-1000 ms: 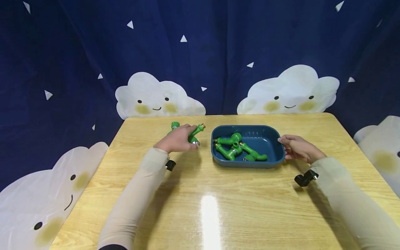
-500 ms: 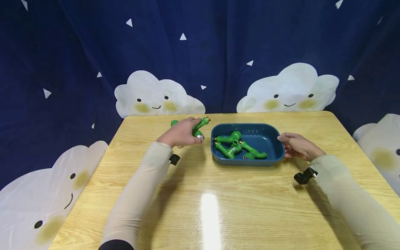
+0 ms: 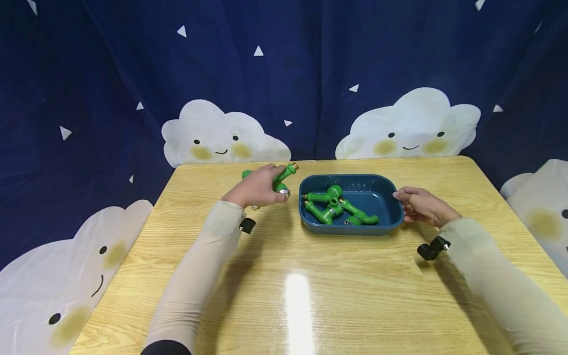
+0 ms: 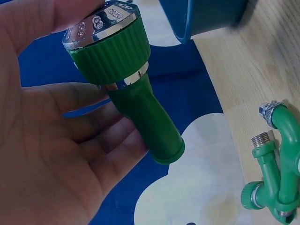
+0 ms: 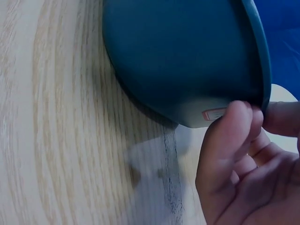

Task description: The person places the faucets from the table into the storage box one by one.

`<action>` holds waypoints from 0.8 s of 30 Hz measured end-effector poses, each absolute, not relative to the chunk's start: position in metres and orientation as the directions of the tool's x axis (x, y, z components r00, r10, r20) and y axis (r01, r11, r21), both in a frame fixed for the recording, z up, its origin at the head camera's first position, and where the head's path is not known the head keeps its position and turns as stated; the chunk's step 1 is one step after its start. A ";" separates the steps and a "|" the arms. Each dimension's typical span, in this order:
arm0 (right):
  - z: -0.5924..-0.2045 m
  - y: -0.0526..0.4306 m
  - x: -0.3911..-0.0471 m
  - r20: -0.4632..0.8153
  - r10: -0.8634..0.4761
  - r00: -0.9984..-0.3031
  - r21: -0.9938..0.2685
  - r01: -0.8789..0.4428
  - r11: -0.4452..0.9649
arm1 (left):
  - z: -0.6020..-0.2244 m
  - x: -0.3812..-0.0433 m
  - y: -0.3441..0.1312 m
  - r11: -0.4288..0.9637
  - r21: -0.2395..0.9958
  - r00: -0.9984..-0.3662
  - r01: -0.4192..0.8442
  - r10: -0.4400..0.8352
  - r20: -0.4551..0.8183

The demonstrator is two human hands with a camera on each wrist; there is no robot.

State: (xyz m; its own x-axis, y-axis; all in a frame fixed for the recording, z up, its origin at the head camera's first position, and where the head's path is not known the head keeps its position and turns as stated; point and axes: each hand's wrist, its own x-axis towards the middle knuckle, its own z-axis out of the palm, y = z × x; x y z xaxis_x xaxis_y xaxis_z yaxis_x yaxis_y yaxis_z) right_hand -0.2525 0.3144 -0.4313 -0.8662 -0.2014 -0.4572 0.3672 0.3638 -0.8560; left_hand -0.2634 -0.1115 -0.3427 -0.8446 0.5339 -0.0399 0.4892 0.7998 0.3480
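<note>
My left hand point(image 3: 257, 188) grips a green tap point(image 4: 112, 51) with a ridged green collar and a shiny metal end. Its brass-threaded end points up and right in the head view, a short way left of the blue basin point(image 3: 350, 230). Inside that basin lie three more green taps, one near the back left point(image 3: 323, 198). My right hand point(image 3: 427, 207) pinches the basin's right rim between thumb and fingers. Beyond the left hand, other green taps point(image 4: 286, 154) lie on the table, mostly hidden by the hand in the head view.
The wooden table point(image 3: 253, 296) carries everything, its far edge close behind the basin. A dark blue curtain point(image 3: 310, 59) with white clouds hangs behind. A small label point(image 5: 214, 114) is stuck on the basin's outer wall.
My left hand has lifted the green tap slightly and moved it a little right, toward the basin, then nearly paused. The right hand keeps its hold on the rim.
</note>
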 end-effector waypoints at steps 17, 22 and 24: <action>-0.430 0.319 -0.252 -0.404 -0.228 -0.886 -0.880 0.309 0.360 | -0.341 -0.266 -0.099 0.784 0.343 -0.827 0.518 0.561 -0.034; -0.424 0.316 -0.253 -0.426 -0.231 -0.875 -0.862 0.315 0.398 | -0.342 -0.268 -0.089 0.764 0.331 -0.803 0.554 0.595 -0.032; -0.423 0.315 -0.253 -0.434 -0.229 -0.871 -0.855 0.319 0.408 | -0.343 -0.268 -0.084 0.758 0.322 -0.793 0.567 0.608 -0.034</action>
State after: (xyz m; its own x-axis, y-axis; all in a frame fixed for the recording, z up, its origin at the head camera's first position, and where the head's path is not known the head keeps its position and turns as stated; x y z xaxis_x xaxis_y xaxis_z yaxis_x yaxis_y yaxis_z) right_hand -0.2532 0.3149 -0.4230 -0.8712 -0.2289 -0.4342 0.3190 0.4082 -0.8553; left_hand -0.2684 -0.0839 -0.3427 -0.7932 0.6080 -0.0340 0.5672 0.7579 0.3223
